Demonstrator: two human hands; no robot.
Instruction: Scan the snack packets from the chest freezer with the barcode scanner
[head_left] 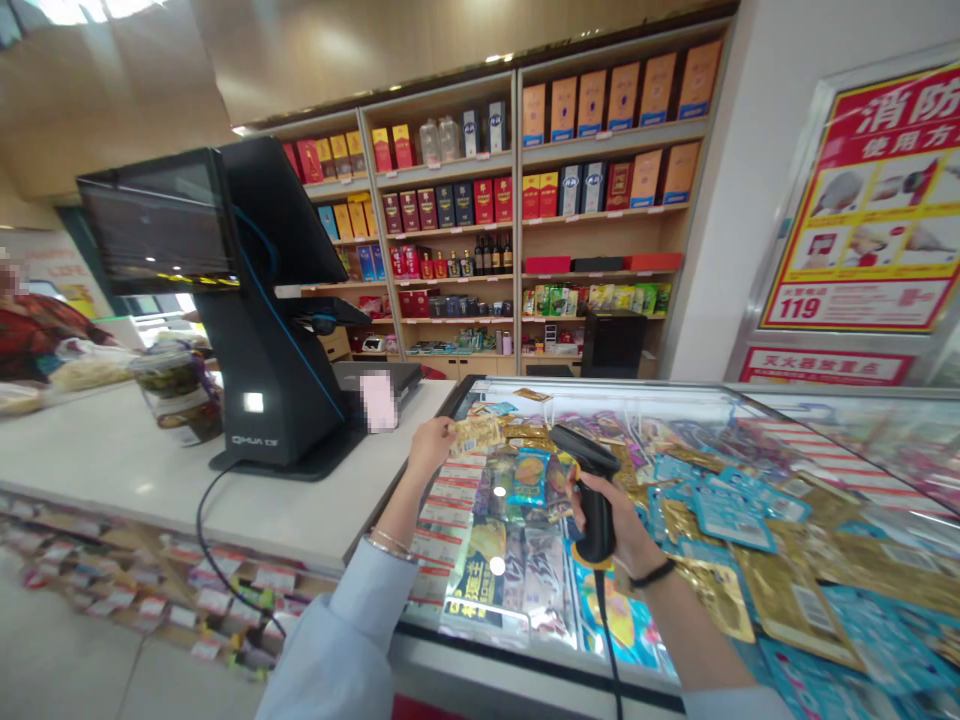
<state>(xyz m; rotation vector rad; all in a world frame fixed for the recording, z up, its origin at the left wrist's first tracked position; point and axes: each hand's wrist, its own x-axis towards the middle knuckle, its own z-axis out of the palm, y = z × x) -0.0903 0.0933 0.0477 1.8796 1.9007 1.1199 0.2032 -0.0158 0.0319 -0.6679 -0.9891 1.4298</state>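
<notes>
My left hand [433,447] pinches the edge of a small gold packet [478,434] over the left side of the glass-topped case [442,600]. Wrapped round the handle of a black barcode scanner [598,515] is my right hand [619,525], right of the packet. The scanner head points up and to the left, toward the gold packet, and its cable hangs down. Below and between the hands is a blue packet [529,476] with a yellow picture. Many gold packets [806,600] and blue packets [731,512] lie in a loose pile on the right.
A black cash register [274,370] stands on the white counter [97,480] at left, beside a plastic tub [176,395]. A cable loops down the counter front. Another person [37,325] is at the far left. Shelves [454,235] with boxes and bottles stand behind.
</notes>
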